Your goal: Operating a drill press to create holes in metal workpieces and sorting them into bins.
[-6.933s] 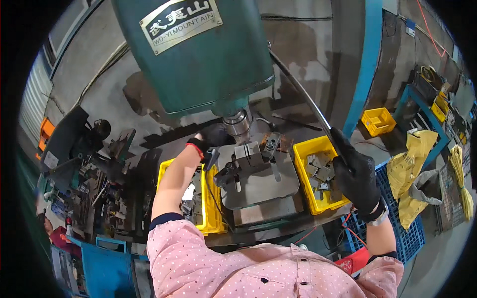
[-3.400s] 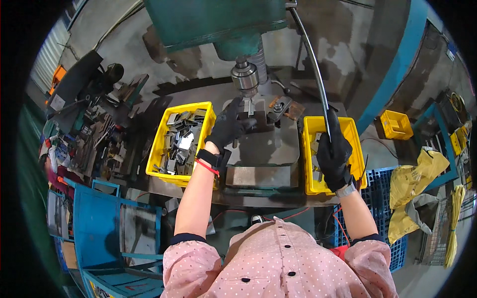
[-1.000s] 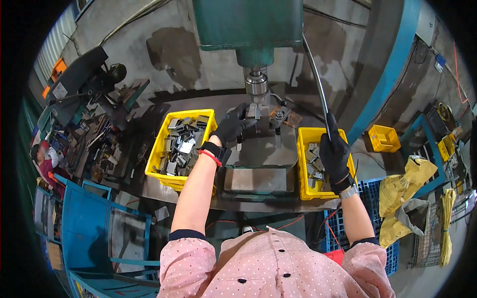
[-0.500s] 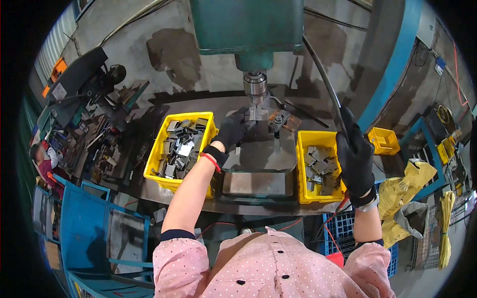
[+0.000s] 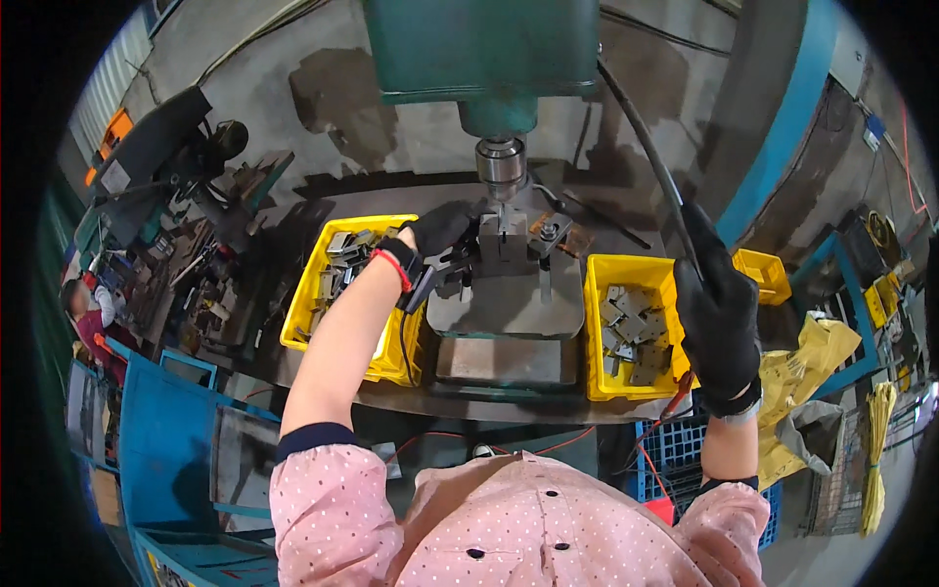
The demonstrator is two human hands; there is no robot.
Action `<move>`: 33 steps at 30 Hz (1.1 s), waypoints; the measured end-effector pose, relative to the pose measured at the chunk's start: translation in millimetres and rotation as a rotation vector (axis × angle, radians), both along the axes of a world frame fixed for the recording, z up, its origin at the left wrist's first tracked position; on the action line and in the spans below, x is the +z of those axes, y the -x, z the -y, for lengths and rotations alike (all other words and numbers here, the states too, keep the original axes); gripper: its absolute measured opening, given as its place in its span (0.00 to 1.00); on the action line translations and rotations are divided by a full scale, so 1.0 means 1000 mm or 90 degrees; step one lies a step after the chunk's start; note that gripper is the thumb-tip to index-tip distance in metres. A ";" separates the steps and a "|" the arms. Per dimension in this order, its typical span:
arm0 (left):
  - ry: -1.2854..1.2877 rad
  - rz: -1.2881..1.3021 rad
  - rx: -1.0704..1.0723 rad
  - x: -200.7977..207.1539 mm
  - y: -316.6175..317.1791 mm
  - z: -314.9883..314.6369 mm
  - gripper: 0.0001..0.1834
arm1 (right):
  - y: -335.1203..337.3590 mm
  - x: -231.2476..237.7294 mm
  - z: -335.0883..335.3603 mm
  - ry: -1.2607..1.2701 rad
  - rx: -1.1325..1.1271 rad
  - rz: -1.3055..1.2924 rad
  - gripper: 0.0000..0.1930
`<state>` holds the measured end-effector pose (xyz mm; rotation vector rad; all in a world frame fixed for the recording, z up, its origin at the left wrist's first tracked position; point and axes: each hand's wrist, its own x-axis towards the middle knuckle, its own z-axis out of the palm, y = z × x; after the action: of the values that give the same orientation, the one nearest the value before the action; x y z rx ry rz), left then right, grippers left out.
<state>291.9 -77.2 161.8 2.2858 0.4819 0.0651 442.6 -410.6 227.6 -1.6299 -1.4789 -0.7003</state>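
Note:
My right hand (image 5: 719, 318), in a black glove, is closed around the long dark lever (image 5: 646, 137) of a green drill press (image 5: 484, 49). My left hand (image 5: 442, 230), also black-gloved, reaches to the left side of a steel fixture block (image 5: 504, 245) under the drill chuck (image 5: 501, 166). Its fingers are dark against the dark bench, so their grip is unclear. Below that wrist is a dark tool-like piece (image 5: 423, 292) with a thin cord hanging from it. The drill bit points down close above the fixture. A bolted clamp (image 5: 550, 233) sits at the fixture's right.
A yellow bin (image 5: 303, 293) of small metal parts stands left of the press table (image 5: 504, 318); another yellow bin (image 5: 631, 391) with flat metal plates stands right. A smaller yellow bin (image 5: 763, 274) lies beyond. Another machine (image 5: 166, 147) and a person (image 5: 93, 313) are at far left.
My left hand has shifted left, away from the fixture front, uncovering the block and the dark piece below the wrist. My right hand has moved slightly right and down with the lever.

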 end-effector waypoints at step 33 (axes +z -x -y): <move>0.523 0.061 0.068 -0.045 -0.030 -0.020 0.16 | 0.001 -0.040 -0.008 0.054 -0.007 -0.188 0.29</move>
<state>322.2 -57.5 116.9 1.4467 0.4677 0.0219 442.0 -403.0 187.8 -1.7232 -1.3015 -0.3858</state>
